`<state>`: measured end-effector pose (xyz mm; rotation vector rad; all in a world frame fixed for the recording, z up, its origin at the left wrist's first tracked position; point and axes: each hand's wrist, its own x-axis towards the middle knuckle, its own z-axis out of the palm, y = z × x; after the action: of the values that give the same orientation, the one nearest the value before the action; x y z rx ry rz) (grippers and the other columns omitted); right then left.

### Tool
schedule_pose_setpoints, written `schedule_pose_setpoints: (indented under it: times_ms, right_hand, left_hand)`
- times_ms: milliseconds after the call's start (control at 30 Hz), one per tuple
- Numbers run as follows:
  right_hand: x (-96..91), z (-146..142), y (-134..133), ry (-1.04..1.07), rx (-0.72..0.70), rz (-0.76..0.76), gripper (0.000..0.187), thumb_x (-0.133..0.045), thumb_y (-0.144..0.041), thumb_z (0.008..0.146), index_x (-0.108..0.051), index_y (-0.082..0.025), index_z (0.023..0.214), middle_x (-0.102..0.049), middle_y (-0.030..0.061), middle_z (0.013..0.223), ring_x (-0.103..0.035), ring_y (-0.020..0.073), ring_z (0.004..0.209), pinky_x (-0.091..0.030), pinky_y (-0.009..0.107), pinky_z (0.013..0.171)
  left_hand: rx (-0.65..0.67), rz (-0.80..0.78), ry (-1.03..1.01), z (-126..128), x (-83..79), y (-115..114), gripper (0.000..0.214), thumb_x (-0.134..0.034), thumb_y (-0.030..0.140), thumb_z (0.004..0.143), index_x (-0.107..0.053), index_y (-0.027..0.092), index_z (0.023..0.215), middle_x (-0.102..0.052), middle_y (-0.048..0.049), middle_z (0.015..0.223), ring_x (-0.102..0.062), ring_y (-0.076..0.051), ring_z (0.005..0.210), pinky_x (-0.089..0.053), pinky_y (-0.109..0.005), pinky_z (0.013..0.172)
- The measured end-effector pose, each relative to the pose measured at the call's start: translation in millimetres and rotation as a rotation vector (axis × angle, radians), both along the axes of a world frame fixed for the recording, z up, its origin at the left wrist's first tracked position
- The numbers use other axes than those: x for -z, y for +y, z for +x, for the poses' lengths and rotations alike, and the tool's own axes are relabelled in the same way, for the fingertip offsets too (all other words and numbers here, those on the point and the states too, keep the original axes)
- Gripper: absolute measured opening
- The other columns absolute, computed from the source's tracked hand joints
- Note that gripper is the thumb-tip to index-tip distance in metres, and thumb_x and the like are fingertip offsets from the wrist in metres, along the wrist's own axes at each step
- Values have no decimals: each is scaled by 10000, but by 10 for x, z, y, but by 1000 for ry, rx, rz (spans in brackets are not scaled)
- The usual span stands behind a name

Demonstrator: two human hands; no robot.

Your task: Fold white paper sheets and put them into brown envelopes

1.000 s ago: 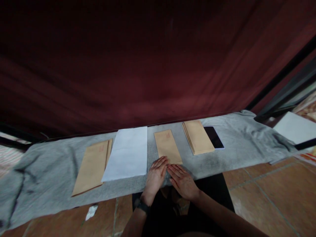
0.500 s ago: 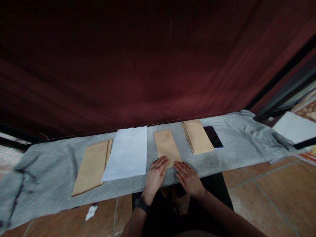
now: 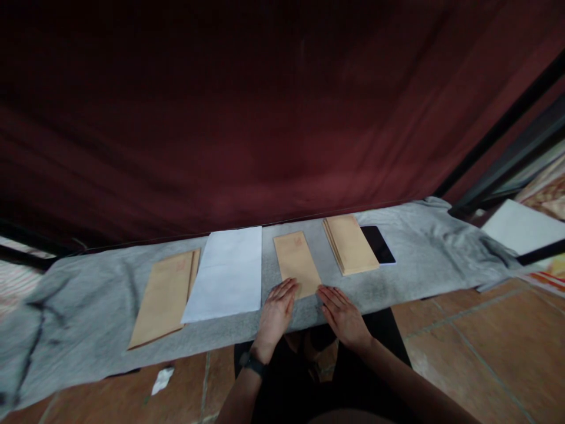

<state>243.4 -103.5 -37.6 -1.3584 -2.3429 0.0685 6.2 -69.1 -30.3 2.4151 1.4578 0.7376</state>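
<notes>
A single brown envelope [image 3: 299,259] lies flat before me on a grey cloth. The fingers of my left hand [image 3: 276,312] rest flat on its near left corner. My right hand [image 3: 344,315] lies flat at the near right corner, its fingertips at the envelope's edge. Both hands have fingers stretched out and grip nothing. Left of the envelope is a stack of white paper [image 3: 227,274]. Beyond that, partly under the paper, lie more brown envelopes [image 3: 162,297]. To the right sits another pile of brown envelopes [image 3: 351,244].
A dark tablet or phone [image 3: 378,244] lies partly under the right pile. The grey cloth [image 3: 424,253] covers a long narrow surface against a dark red curtain [image 3: 265,147]. A white scrap [image 3: 162,380] lies on the tiled floor. A pale flat board [image 3: 525,227] is at far right.
My right hand has slid slightly right, from on top of the envelope to its near right edge. My left hand stays on the envelope. The view has shifted a little.
</notes>
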Motion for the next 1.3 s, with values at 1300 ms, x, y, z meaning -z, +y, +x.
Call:
schedule_pose_setpoints:
  times_ms: [1300]
  right_hand:
    - [17,-299,-26,3,-11,-10,461,-439,-220,998,-524,-160,1447,-563,76,1469,-481,223,1379,-310,431,1208]
  left_hand:
    - [-248,100,258,535,176,-676,590,-399,116,945,-377,152,1533,-501,-111,1521,-446,-250,1424,-432,-445,1152]
